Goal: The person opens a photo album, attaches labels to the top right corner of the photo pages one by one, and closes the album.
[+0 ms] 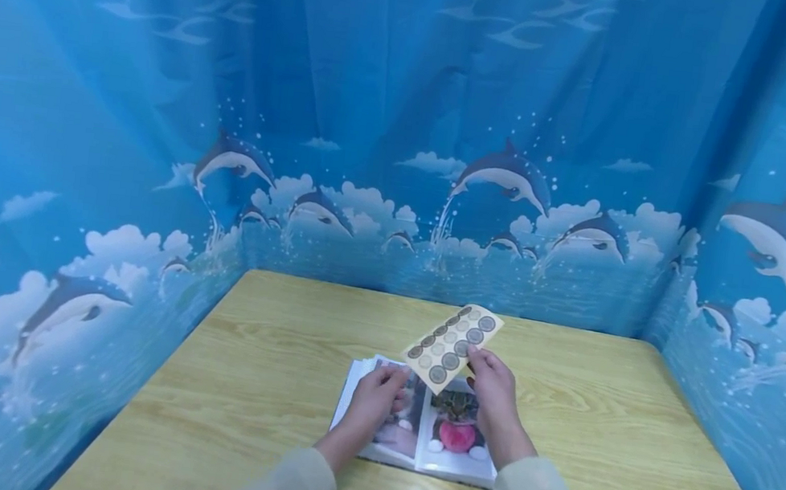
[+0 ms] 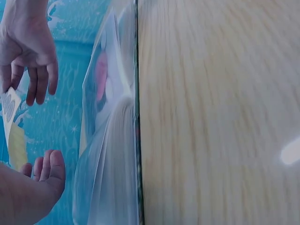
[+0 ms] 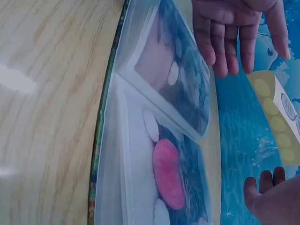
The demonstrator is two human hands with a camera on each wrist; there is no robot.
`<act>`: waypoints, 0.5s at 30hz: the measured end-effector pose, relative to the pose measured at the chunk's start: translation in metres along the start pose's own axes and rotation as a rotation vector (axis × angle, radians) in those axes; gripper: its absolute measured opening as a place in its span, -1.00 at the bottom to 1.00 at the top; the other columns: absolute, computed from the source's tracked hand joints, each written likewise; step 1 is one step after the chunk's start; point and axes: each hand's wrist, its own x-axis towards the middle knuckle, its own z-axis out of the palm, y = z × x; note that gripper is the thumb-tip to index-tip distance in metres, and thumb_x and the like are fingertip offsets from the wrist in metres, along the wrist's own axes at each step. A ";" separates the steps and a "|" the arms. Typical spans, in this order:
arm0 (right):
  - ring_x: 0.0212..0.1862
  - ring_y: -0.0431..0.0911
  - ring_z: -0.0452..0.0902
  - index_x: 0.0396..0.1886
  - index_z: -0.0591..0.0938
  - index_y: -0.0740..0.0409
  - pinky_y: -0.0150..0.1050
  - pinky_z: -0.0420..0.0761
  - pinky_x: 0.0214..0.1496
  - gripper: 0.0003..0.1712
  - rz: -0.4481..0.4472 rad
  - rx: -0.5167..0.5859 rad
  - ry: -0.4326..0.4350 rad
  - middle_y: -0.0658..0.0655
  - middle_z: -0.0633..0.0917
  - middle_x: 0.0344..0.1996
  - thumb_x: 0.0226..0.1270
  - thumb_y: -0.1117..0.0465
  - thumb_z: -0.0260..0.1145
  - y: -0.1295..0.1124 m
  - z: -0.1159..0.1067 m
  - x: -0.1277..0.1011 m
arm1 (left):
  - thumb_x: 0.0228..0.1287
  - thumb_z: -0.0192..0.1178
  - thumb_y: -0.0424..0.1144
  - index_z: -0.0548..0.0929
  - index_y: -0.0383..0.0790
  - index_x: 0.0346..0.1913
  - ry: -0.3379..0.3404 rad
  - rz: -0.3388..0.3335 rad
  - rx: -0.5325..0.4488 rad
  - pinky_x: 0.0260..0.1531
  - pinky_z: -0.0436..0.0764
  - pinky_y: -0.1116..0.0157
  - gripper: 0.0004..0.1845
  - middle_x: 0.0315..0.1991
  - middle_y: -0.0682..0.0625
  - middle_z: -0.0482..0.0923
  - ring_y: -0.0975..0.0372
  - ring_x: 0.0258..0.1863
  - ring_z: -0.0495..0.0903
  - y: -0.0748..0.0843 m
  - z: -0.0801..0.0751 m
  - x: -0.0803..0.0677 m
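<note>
Looks like the sticker-picking step: right hand [image 1: 493,387] pinches the sticker sheet [image 1: 452,346] up above the open photo album [image 1: 415,433] on the table [image 1: 263,360], left hand [image 1: 376,397] hovers loose-fingered, probably needing to peel one off carefully.

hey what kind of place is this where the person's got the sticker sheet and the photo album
Probably a small staged recording booth, not a home room: blue dolphin-print curtains close in a wooden table on three sides, and only the open photo album and sticker sheet are out.
</note>
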 end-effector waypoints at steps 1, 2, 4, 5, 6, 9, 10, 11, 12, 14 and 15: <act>0.35 0.14 0.32 0.03 0.54 0.36 0.10 0.32 0.41 -0.55 0.007 0.006 0.001 0.28 0.51 0.22 0.54 0.01 0.12 0.000 0.000 0.000 | 0.44 0.16 -0.07 0.60 -0.39 0.08 -0.007 -0.007 -0.013 -0.27 0.70 0.18 -0.59 -0.23 -0.23 0.64 0.10 -0.36 0.64 0.000 0.002 -0.001; 0.36 0.14 0.31 0.03 0.54 0.34 0.10 0.32 0.41 -0.55 0.015 0.012 0.003 0.25 0.51 0.23 0.54 -0.01 0.12 0.000 -0.001 0.000 | 0.44 0.16 -0.09 0.61 -0.38 0.06 -0.015 -0.017 -0.029 -0.28 0.70 0.18 -0.60 -0.25 -0.23 0.64 0.10 -0.36 0.64 0.000 0.004 -0.002; 0.38 0.14 0.30 0.04 0.54 0.32 0.09 0.31 0.42 -0.54 0.026 0.028 0.000 0.24 0.50 0.24 0.54 -0.03 0.11 0.000 0.000 -0.001 | 0.44 0.16 -0.10 0.61 -0.38 0.06 -0.029 -0.023 -0.054 -0.25 0.71 0.17 -0.61 -0.23 -0.24 0.65 0.08 -0.33 0.65 0.001 0.008 -0.004; 0.39 0.14 0.30 0.04 0.53 0.31 0.09 0.31 0.42 -0.54 0.031 0.035 -0.002 0.23 0.51 0.25 0.54 -0.03 0.11 0.001 0.000 -0.001 | 0.43 0.16 -0.08 0.62 -0.37 0.07 -0.032 -0.026 -0.056 -0.24 0.71 0.17 -0.60 -0.21 -0.24 0.65 0.06 -0.30 0.66 0.001 0.009 -0.005; 0.39 0.13 0.30 0.06 0.53 0.31 0.08 0.31 0.42 -0.54 0.033 0.045 -0.003 0.24 0.51 0.25 0.54 -0.03 0.11 0.000 0.000 -0.002 | 0.43 0.17 -0.06 0.62 -0.36 0.07 -0.034 -0.030 -0.058 -0.22 0.70 0.18 -0.59 -0.19 -0.23 0.65 0.05 -0.27 0.66 0.002 0.010 -0.005; 0.39 0.13 0.30 0.09 0.53 0.32 0.09 0.32 0.42 -0.54 0.035 0.071 -0.003 0.26 0.51 0.25 0.55 -0.01 0.11 0.001 0.002 -0.004 | 0.42 0.17 -0.05 0.63 -0.32 0.05 -0.033 -0.038 -0.064 -0.16 0.70 0.17 -0.61 -0.15 -0.19 0.66 0.05 -0.21 0.66 0.003 0.012 -0.005; 0.39 0.13 0.31 0.10 0.52 0.32 0.09 0.32 0.42 -0.54 0.039 0.078 -0.002 0.26 0.51 0.25 0.55 -0.01 0.11 0.001 0.002 -0.005 | 0.42 0.17 -0.06 0.64 -0.31 0.05 -0.032 -0.039 -0.069 -0.14 0.70 0.18 -0.62 -0.16 -0.16 0.67 0.08 -0.21 0.67 0.003 0.012 -0.004; 0.38 0.12 0.32 0.10 0.52 0.32 0.09 0.32 0.42 -0.54 0.042 0.085 0.000 0.27 0.52 0.24 0.55 -0.01 0.11 0.001 0.003 -0.006 | 0.42 0.17 -0.08 0.64 -0.31 0.04 -0.031 -0.040 -0.078 -0.12 0.70 0.17 -0.64 -0.17 -0.14 0.68 0.10 -0.21 0.67 0.003 0.012 -0.003; 0.37 0.12 0.33 0.09 0.52 0.32 0.09 0.32 0.42 -0.54 0.045 0.091 0.001 0.27 0.52 0.24 0.55 -0.02 0.11 0.002 0.003 -0.006 | 0.42 0.17 -0.10 0.64 -0.32 0.03 -0.032 -0.036 -0.091 -0.11 0.69 0.16 -0.66 -0.19 -0.11 0.68 0.13 -0.22 0.67 0.003 0.012 -0.003; 0.35 0.09 0.36 0.08 0.52 0.30 0.07 0.33 0.41 -0.55 0.059 0.106 0.005 0.25 0.54 0.22 0.55 -0.02 0.11 0.003 0.004 -0.008 | 0.42 0.18 -0.14 0.65 -0.33 0.02 -0.030 -0.033 -0.124 -0.09 0.69 0.15 -0.68 -0.23 -0.08 0.69 0.18 -0.26 0.67 0.002 0.012 -0.001; 0.33 0.07 0.37 0.07 0.52 0.29 0.06 0.33 0.41 -0.56 0.065 0.113 0.006 0.25 0.55 0.21 0.55 -0.03 0.11 0.003 0.004 -0.008 | 0.42 0.18 -0.16 0.64 -0.35 0.01 -0.032 -0.030 -0.144 -0.08 0.69 0.13 -0.69 -0.25 -0.08 0.70 0.19 -0.27 0.67 0.002 0.012 -0.001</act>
